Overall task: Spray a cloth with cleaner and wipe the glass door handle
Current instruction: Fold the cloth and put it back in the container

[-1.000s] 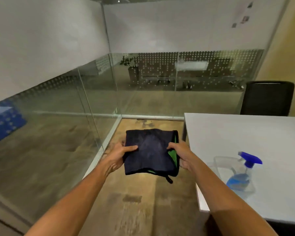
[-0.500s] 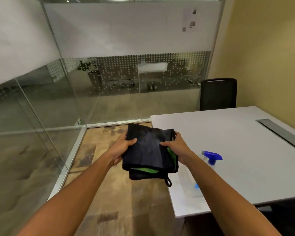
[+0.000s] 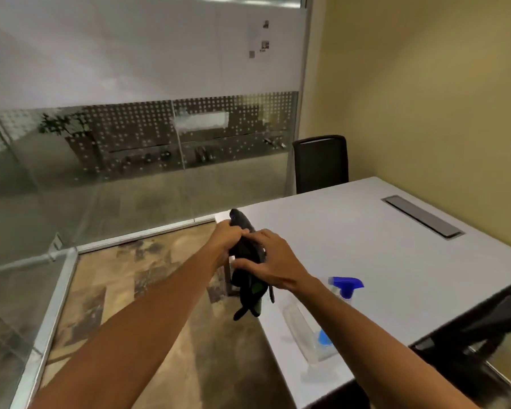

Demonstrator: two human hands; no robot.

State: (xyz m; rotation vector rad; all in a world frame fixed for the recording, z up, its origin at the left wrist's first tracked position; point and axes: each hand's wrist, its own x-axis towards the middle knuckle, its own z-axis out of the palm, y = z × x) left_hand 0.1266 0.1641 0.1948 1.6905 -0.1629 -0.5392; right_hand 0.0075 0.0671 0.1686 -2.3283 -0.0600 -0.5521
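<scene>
A dark cloth (image 3: 246,255) with a green inner side is bunched upright between both hands, above the table's near left corner. My left hand (image 3: 227,241) grips its upper left part. My right hand (image 3: 273,262) lies over its right side with fingers spread on the fabric. A clear spray bottle (image 3: 316,320) with a blue trigger head and a little blue liquid stands on the white table (image 3: 396,261), just right of my right forearm, which covers part of it. No door handle is in view.
Glass partition walls (image 3: 130,160) with a dotted frosted band run along the left and back. A black chair (image 3: 320,163) stands at the table's far end by the yellow wall. A grey cable hatch (image 3: 421,216) is set into the tabletop. Wood-look floor lies to the left.
The view has swung right toward the table. The cloth, held flat and spread between both hands before, is now gathered into an upright bundle, with my right hand on top of it.
</scene>
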